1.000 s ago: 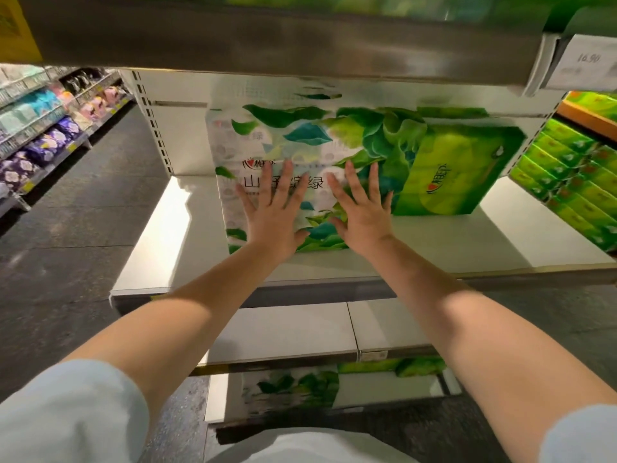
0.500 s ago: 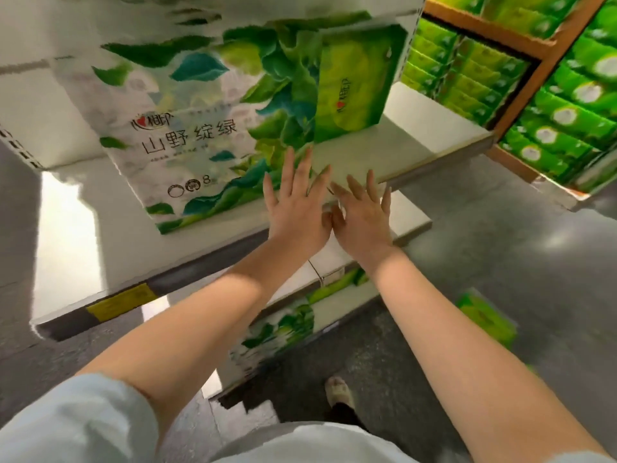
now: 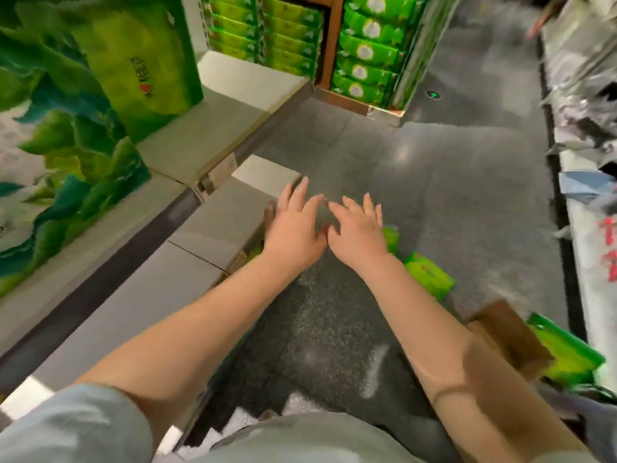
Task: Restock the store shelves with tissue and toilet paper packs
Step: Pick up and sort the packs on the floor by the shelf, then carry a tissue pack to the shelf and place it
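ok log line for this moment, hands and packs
left hand: open, empty | right hand: open, empty | big tissue pack: on shelf | small green packs: on floor

We see our left hand point(image 3: 293, 230) and right hand point(image 3: 359, 233) bare, forearms uncovered, with short pale grey-blue sleeves point(image 3: 76, 426) and a matching top point(image 3: 300, 439).
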